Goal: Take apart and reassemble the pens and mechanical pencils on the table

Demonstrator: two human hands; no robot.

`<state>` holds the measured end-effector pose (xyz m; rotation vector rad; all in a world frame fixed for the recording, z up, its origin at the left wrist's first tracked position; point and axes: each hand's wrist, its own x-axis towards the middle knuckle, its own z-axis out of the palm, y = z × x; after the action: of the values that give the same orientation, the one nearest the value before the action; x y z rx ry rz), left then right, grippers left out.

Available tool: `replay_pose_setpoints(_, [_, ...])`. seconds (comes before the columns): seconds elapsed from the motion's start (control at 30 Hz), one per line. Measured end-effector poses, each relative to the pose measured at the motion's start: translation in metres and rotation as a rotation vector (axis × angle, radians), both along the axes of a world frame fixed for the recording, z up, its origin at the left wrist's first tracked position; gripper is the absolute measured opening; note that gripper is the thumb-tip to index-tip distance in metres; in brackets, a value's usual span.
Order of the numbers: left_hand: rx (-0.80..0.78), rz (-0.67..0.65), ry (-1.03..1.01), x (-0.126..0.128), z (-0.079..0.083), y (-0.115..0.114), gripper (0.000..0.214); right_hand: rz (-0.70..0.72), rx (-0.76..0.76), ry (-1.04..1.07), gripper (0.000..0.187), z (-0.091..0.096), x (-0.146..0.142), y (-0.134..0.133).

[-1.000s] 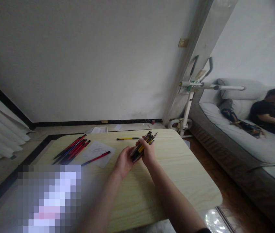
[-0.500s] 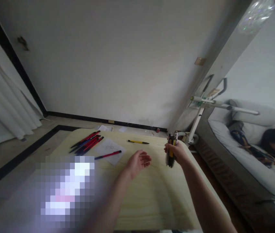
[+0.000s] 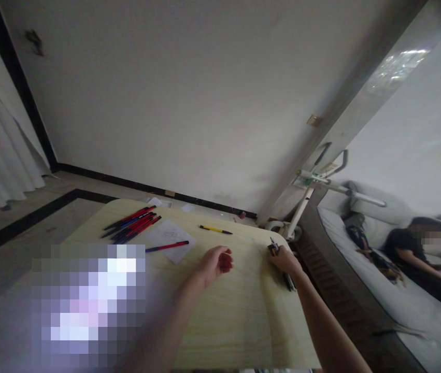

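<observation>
My right hand (image 3: pixel 288 260) is closed around a bundle of pens (image 3: pixel 273 248), black and yellow, low over the right side of the pale wooden table (image 3: pixel 239 316). Their tips stick out above the fingers and their other ends show below the hand. My left hand (image 3: pixel 217 265) hovers mid-table, loosely curled, with nothing visible in it. Beyond it lies a single yellow pen (image 3: pixel 215 229). To its left a red pen (image 3: pixel 170 246) lies across a sheet of paper (image 3: pixel 177 255) with faint drawing. Several red and blue pens (image 3: pixel 133 224) are piled at the far left.
A blurred-out bright patch (image 3: pixel 96 305) covers the table's left front. Past the right edge stand white exercise equipment (image 3: pixel 301 207) and a grey sofa (image 3: pixel 360 274), where a person (image 3: pixel 407 248) sits. A wall (image 3: pixel 173 103) rises behind the table, with a white curtain (image 3: pixel 2 140) at left.
My right hand has lowered the pen bundle to the tabletop, and the bundle has tilted from upright. The fingers of my left hand have curled in more. The view has shifted slightly right.
</observation>
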<state>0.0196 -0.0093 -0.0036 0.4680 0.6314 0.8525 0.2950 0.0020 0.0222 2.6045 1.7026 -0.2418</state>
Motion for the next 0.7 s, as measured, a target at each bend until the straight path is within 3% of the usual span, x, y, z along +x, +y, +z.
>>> replay_pose_setpoints(0.1, [0.037, -0.020, 0.047, 0.001, 0.001, 0.000, 0.013, -0.023, -0.047, -0.055, 0.048, 0.001, 0.001, 0.000])
replay_pose_setpoints(0.27, [0.080, -0.024, 0.094, 0.002, 0.000, 0.000, 0.013, -0.066, 0.032, -0.143, 0.058, -0.006, 0.003, -0.009])
replay_pose_setpoints(0.7, [0.138, -0.035, 0.116, 0.002, 0.000, -0.001, 0.015, -0.014, 0.110, -0.230, 0.075, -0.010, -0.012, -0.012])
